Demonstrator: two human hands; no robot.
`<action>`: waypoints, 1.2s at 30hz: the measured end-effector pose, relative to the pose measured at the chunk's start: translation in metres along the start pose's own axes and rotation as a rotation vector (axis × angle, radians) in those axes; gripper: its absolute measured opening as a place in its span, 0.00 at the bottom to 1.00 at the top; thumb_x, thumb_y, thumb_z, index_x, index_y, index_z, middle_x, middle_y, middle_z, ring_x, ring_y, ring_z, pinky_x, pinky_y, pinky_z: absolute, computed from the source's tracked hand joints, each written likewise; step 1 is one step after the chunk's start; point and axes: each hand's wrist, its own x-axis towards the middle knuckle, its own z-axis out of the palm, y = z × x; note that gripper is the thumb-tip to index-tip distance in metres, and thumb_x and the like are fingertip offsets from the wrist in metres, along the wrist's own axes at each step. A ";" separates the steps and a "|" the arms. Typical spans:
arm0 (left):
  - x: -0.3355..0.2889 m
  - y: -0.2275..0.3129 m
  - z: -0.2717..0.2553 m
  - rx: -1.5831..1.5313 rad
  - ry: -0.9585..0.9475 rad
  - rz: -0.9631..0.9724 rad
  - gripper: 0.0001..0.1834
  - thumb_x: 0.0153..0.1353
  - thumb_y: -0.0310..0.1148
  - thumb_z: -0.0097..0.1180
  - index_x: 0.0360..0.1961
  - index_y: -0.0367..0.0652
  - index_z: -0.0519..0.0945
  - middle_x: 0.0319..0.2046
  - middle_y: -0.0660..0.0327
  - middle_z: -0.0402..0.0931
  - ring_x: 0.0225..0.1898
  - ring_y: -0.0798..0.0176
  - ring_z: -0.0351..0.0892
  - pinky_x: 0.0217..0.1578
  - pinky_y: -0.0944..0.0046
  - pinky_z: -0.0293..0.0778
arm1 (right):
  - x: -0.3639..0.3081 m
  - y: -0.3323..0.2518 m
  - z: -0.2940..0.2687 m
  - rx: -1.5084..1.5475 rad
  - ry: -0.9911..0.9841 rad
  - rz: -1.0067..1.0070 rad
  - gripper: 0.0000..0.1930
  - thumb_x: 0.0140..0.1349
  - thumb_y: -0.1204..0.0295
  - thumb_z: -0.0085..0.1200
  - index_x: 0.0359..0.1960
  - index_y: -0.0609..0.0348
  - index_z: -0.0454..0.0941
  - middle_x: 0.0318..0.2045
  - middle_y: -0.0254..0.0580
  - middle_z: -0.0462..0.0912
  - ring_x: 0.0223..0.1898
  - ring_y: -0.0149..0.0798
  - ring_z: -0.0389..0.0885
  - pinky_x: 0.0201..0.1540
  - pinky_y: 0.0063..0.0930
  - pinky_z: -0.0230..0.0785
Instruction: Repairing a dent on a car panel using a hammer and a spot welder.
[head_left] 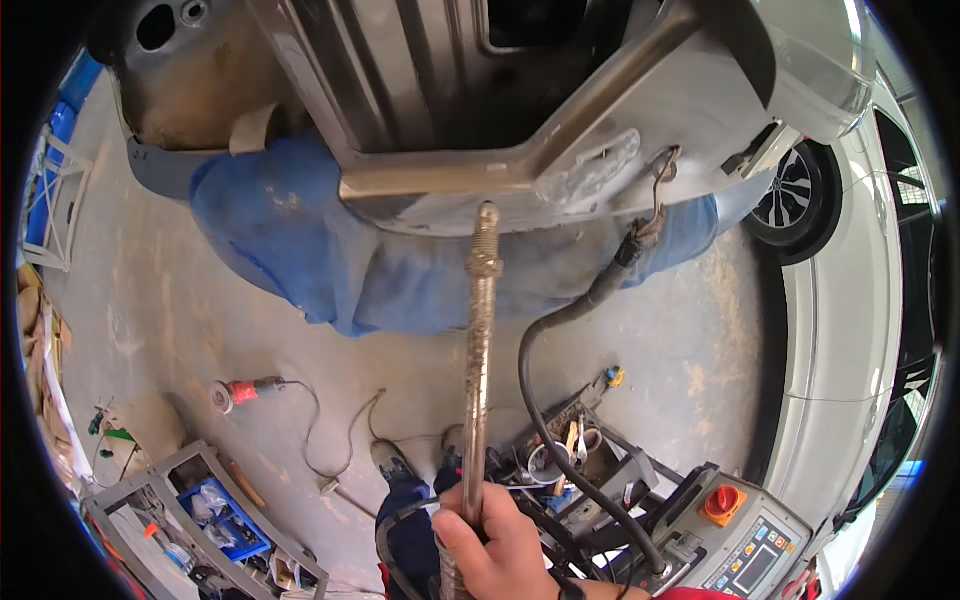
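My right hand (497, 548) comes in from the lower edge, its fingers wrapped round a slide hammer (478, 370), a long worn metal rod with a threaded end and a collar. The rod points away from me. Its tip lies just below the lower edge of a bare-metal car body panel (440, 180); whether it touches, I cannot tell. Right of the tip, a rough sanded patch (595, 165) marks the panel. Beside that patch a metal clamp (660, 185) on a thick black cable (530, 370) hangs from the panel. My left hand is out of view.
Blue cloth (300, 250) drapes under the panel. A welding machine (745, 545) with a red-orange rotary switch stands at lower right, near a tool tray (600, 450). A corded grinder (245, 392) lies on the floor. A tool cart (190, 520) is lower left; a white car (840, 330) stands right.
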 end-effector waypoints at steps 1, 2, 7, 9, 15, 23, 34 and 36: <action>-0.001 -0.002 0.001 -0.005 0.000 0.003 0.20 0.72 0.38 0.37 0.61 0.43 0.67 0.53 0.58 0.72 0.53 0.60 0.73 0.51 0.62 0.71 | -0.007 0.000 0.001 -0.052 0.033 -0.029 0.12 0.63 0.71 0.56 0.43 0.66 0.71 0.28 0.36 0.77 0.29 0.26 0.73 0.37 0.23 0.68; 0.000 -0.003 0.000 0.006 -0.012 0.000 0.20 0.72 0.38 0.37 0.61 0.43 0.67 0.53 0.58 0.72 0.53 0.60 0.73 0.51 0.62 0.71 | -0.008 -0.001 0.000 -0.107 0.083 -0.072 0.13 0.62 0.72 0.58 0.44 0.66 0.71 0.28 0.37 0.78 0.30 0.27 0.73 0.37 0.24 0.68; 0.005 -0.001 -0.003 0.045 -0.054 0.023 0.20 0.72 0.38 0.36 0.61 0.43 0.67 0.54 0.59 0.72 0.53 0.60 0.73 0.53 0.61 0.70 | -0.005 0.007 -0.010 -0.092 0.084 -0.059 0.16 0.62 0.69 0.59 0.46 0.66 0.71 0.28 0.40 0.78 0.30 0.28 0.74 0.38 0.25 0.69; 0.006 -0.004 -0.004 0.056 -0.068 0.067 0.21 0.72 0.39 0.35 0.61 0.43 0.67 0.54 0.59 0.72 0.53 0.60 0.73 0.54 0.61 0.70 | -0.004 0.006 -0.011 -0.076 0.064 -0.082 0.17 0.62 0.69 0.59 0.46 0.67 0.71 0.28 0.40 0.78 0.30 0.28 0.75 0.38 0.25 0.69; 0.014 -0.015 -0.006 -0.021 0.006 0.012 0.20 0.73 0.39 0.35 0.59 0.43 0.69 0.53 0.58 0.73 0.53 0.58 0.73 0.54 0.59 0.70 | 0.006 -0.008 -0.017 -0.126 -0.004 -0.080 0.20 0.62 0.68 0.59 0.50 0.67 0.70 0.30 0.39 0.79 0.32 0.28 0.77 0.38 0.24 0.70; 0.006 -0.001 0.016 -0.192 -0.098 0.008 0.22 0.72 0.46 0.36 0.52 0.42 0.73 0.36 0.57 0.79 0.31 0.61 0.79 0.31 0.61 0.77 | 0.024 -0.018 -0.025 0.184 -0.087 -0.056 0.20 0.62 0.68 0.59 0.51 0.67 0.70 0.30 0.36 0.80 0.32 0.26 0.77 0.38 0.22 0.70; -0.001 0.003 0.022 -0.108 -0.013 -0.010 0.18 0.71 0.43 0.34 0.42 0.42 0.74 0.26 0.59 0.77 0.28 0.62 0.76 0.31 0.64 0.73 | 0.029 0.019 -0.027 0.474 -0.397 -0.018 0.16 0.66 0.59 0.52 0.32 0.61 0.70 0.24 0.35 0.73 0.27 0.32 0.71 0.30 0.23 0.64; 0.004 0.004 0.020 -0.286 -0.103 -0.061 0.17 0.71 0.43 0.36 0.42 0.43 0.74 0.28 0.58 0.77 0.29 0.62 0.76 0.32 0.64 0.73 | 0.045 0.051 -0.016 1.301 -0.943 0.032 0.15 0.65 0.60 0.53 0.32 0.61 0.70 0.26 0.38 0.76 0.26 0.29 0.70 0.29 0.22 0.63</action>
